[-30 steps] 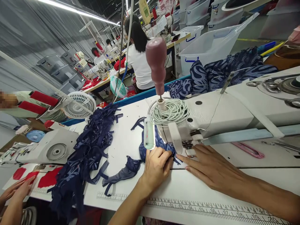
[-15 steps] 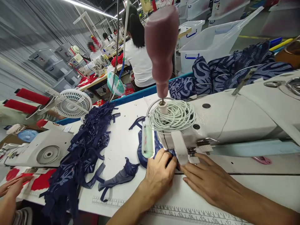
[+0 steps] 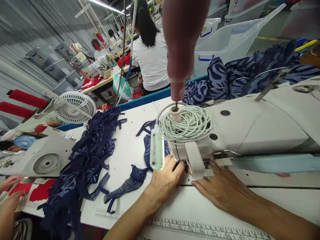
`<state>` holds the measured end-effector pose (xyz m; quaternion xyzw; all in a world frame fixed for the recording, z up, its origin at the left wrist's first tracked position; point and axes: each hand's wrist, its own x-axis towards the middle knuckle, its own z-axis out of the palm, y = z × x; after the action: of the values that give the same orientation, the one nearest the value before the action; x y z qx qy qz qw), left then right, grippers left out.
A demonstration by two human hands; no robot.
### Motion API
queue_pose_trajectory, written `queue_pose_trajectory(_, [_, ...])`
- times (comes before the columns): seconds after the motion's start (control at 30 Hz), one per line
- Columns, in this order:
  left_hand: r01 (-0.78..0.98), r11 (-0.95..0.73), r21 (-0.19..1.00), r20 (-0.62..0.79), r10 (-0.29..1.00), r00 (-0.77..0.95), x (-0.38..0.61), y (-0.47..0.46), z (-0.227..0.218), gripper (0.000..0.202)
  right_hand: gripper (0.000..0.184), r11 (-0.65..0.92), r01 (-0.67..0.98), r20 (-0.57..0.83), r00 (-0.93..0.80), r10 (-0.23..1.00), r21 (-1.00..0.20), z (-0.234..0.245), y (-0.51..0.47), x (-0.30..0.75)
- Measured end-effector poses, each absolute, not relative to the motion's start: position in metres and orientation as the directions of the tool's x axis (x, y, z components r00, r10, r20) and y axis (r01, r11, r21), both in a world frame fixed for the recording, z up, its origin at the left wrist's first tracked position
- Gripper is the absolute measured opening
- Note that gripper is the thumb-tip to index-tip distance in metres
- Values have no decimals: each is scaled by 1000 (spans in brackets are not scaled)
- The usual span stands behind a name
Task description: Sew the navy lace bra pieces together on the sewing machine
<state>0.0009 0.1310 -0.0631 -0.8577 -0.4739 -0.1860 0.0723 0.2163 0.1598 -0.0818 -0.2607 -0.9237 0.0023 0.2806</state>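
Observation:
A navy bra piece (image 3: 148, 151) lies at the white sewing machine's (image 3: 240, 123) needle end, partly hidden by a small clear lamp (image 3: 157, 151). My left hand (image 3: 166, 173) is closed at its near edge, fingers bent and pressed together on the fabric beside the presser foot. To the right of the needle, my right hand (image 3: 217, 183) lies flat on the machine bed with fingers stretched out. Its fingertips are partly hidden behind the white guard (image 3: 195, 160). Another navy bra piece (image 3: 131, 183) rests on the table left of my left hand.
A heap of navy pieces (image 3: 85, 156) covers the table's left side. Pale cord (image 3: 190, 123) is coiled on the machine head under a hanging pinkish-brown handle (image 3: 181, 43). Patterned bundles (image 3: 225, 80) lie behind. A co-worker's hands (image 3: 12, 190) are at red fabric on the left.
The navy bra piece has shifted slightly left, away from the needle, and my left hand moved a little left with it. My right hand's fingers reach further behind the guard. The view shifted slightly.

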Motion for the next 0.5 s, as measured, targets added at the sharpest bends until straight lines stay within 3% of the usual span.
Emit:
queue_pose_trajectory(0.17, [852, -498, 160, 308, 845, 436, -15, 140, -41, 23, 31, 879, 447, 523, -716, 463, -167, -77, 166, 218])
queue_pose_trajectory(0.37, [815, -579, 31, 154, 808, 568, -26, 150, -14, 12, 36, 826, 548, 536, -661, 526, -135, -87, 177, 204])
queue_pose_trajectory(0.5, [798, -598, -81, 190, 776, 601, -6, 130, -19, 7, 36, 823, 548, 557, -642, 528, -148, -96, 183, 193])
